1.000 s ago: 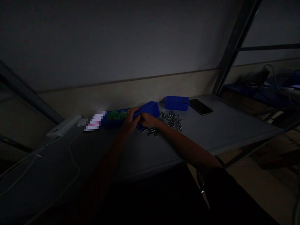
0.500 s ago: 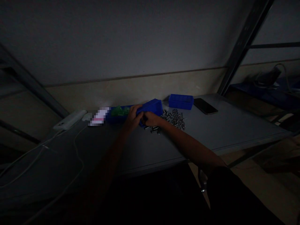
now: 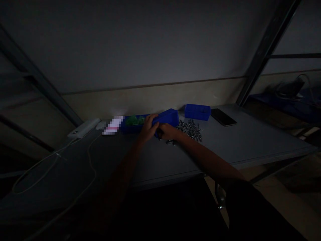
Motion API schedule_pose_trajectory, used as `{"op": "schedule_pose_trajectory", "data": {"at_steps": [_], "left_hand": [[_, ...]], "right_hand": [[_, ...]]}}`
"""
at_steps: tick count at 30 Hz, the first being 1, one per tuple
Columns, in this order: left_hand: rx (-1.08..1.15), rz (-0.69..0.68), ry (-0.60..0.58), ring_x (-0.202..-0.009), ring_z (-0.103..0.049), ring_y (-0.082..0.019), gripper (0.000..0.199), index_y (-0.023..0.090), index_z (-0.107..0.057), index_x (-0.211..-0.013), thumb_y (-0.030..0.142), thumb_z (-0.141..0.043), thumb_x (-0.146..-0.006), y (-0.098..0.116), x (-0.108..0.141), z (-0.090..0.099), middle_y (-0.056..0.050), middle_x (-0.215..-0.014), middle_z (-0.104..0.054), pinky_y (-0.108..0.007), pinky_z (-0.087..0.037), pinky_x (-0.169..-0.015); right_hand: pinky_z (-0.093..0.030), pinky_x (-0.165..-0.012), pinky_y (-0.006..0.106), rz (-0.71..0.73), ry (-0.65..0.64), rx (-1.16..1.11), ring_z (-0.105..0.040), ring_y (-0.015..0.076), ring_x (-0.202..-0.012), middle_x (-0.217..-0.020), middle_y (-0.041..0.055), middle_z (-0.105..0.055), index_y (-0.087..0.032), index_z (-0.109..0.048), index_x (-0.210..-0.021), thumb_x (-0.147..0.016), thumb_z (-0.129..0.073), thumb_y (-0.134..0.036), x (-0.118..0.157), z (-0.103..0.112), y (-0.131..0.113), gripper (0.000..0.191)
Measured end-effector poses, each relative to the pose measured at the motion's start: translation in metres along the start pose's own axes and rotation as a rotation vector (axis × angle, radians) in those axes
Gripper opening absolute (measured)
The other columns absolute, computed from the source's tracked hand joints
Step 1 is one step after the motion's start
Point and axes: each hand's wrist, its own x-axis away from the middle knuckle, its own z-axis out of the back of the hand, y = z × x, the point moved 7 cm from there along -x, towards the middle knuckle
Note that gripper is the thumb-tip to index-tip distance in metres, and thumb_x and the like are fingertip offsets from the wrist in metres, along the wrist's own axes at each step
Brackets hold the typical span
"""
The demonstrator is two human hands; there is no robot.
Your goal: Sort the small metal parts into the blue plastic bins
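In dim light, my left hand [image 3: 148, 128] is closed on the near left edge of a tilted blue bin [image 3: 167, 117]. My right hand [image 3: 167, 131] is beside it at the bin's near side, fingers curled; what they hold, if anything, is too dark to tell. Many small shiny metal parts [image 3: 194, 130] lie in a loose pile on the grey table to the right of my right hand, with a few more just in front of it. Left of my left hand sits another blue bin [image 3: 126, 129] with green plastic pieces [image 3: 134, 120] in it.
A third blue bin [image 3: 197, 112] and a black phone [image 3: 223, 117] stand at the back right of the table [image 3: 240, 144]. At the left are a pixelated flat item [image 3: 113, 126], a white power strip [image 3: 84, 128] and loose cables [image 3: 92, 160]. Metal posts rise at both sides.
The whole view has shifted, so everything appears slightly further right and lower. Both hands remain at the tilted bin, and my right hand's fingers have moved slightly.
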Motion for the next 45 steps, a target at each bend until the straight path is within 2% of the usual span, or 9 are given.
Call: {"op": "schedule_pose_trajectory", "data": {"at_steps": [5,8,12,21,27,32,35,40,45], "left_hand": [[-0.003,-0.012,0.0,-0.12,-0.045,-0.022,0.037,0.016,-0.049,-0.12,0.029,-0.045,-0.086,0.001,0.0,-0.001,-0.011,-0.123,-0.049,-0.04,-0.033,-0.107],[-0.019,-0.022,-0.001,-0.121,-0.045,-0.022,0.036,0.016,-0.048,-0.12,0.028,-0.045,-0.086,0.002,0.0,-0.001,-0.012,-0.123,-0.049,-0.04,-0.032,-0.107],[-0.069,-0.032,-0.009,-0.121,-0.045,-0.021,0.035,0.018,-0.047,-0.121,0.027,-0.045,-0.087,0.006,0.001,-0.001,-0.011,-0.124,-0.049,-0.04,-0.034,-0.107],[-0.237,-0.124,0.094,-0.112,-0.053,-0.021,0.034,0.019,-0.052,-0.116,0.028,-0.055,-0.084,0.025,0.002,0.012,-0.01,-0.117,-0.055,-0.037,-0.043,-0.1],[-0.317,-0.169,0.149,-0.115,-0.052,-0.022,0.034,0.02,-0.054,-0.117,0.029,-0.055,-0.084,0.037,-0.013,0.015,-0.01,-0.123,-0.051,-0.036,-0.041,-0.102],[-0.297,0.0,0.213,-0.107,-0.056,-0.021,0.025,0.018,-0.059,-0.107,0.027,-0.052,-0.085,0.011,-0.046,0.019,-0.009,-0.11,-0.058,-0.034,-0.043,-0.099],[-0.296,0.115,0.195,-0.105,-0.057,-0.021,0.024,0.017,-0.06,-0.103,0.028,-0.047,-0.087,-0.008,-0.068,0.02,-0.01,-0.105,-0.062,-0.034,-0.043,-0.097],[-0.329,0.335,0.039,-0.102,-0.059,-0.024,0.032,0.014,-0.057,-0.11,0.031,-0.038,-0.09,-0.035,-0.089,0.015,-0.013,-0.108,-0.065,-0.035,-0.043,-0.092],[-0.346,0.401,-0.172,-0.102,-0.06,-0.021,0.031,0.016,-0.059,-0.11,0.028,-0.037,-0.09,-0.06,-0.104,-0.004,-0.01,-0.11,-0.066,-0.03,-0.044,-0.088]], "right_hand": [[-0.044,-0.079,0.024,0.002,-0.071,0.039,-0.06,0.0183,-0.091,-0.103,0.0144,-0.066,-0.007,-0.063,-0.098,-0.072,-0.052,-0.009,0.0,0.0,-0.004,0.028],[-0.046,-0.073,0.023,-0.053,-0.143,0.049,-0.061,0.0189,-0.085,-0.098,0.0138,-0.067,-0.007,-0.064,-0.097,-0.069,-0.055,-0.01,0.003,0.005,-0.005,0.029],[-0.045,-0.068,0.021,-0.073,-0.196,0.012,-0.062,0.0163,-0.079,-0.094,0.008,-0.069,-0.012,-0.065,-0.095,-0.068,-0.06,-0.014,0.009,0.012,-0.004,0.028],[-0.044,-0.067,0.024,-0.078,-0.196,0.084,-0.062,0.0181,-0.077,-0.091,0.0111,-0.069,-0.011,-0.066,-0.09,-0.071,-0.057,-0.014,0.023,0.027,0.003,0.021],[-0.044,-0.074,0.025,-0.062,-0.134,0.075,-0.06,0.0182,-0.084,-0.094,0.0114,-0.067,-0.011,-0.066,-0.089,-0.069,-0.058,-0.012,0.036,0.033,0.006,0.021],[-0.043,-0.081,0.027,-0.075,-0.093,0.048,-0.058,0.018,-0.09,-0.097,0.0113,-0.064,-0.01,-0.064,-0.094,-0.069,-0.057,-0.009,0.036,0.032,0.011,0.026],[-0.043,-0.084,0.028,-0.067,-0.105,0.009,-0.058,0.018,-0.09,-0.098,0.0113,-0.063,-0.01,-0.064,-0.095,-0.07,-0.059,-0.011,0.037,0.032,0.01,0.026],[-0.042,-0.092,0.034,-0.11,-0.025,-0.042,-0.055,0.021,-0.101,-0.105,0.0118,-0.061,-0.012,-0.062,-0.103,-0.077,-0.061,-0.025,0.041,0.046,0.014,0.029],[-0.04,-0.094,0.036,-0.303,0.139,0.006,-0.052,0.0224,-0.107,-0.111,0.0114,-0.06,-0.015,-0.058,-0.109,-0.082,-0.056,-0.032,0.048,0.07,0.051,0.032]]}}
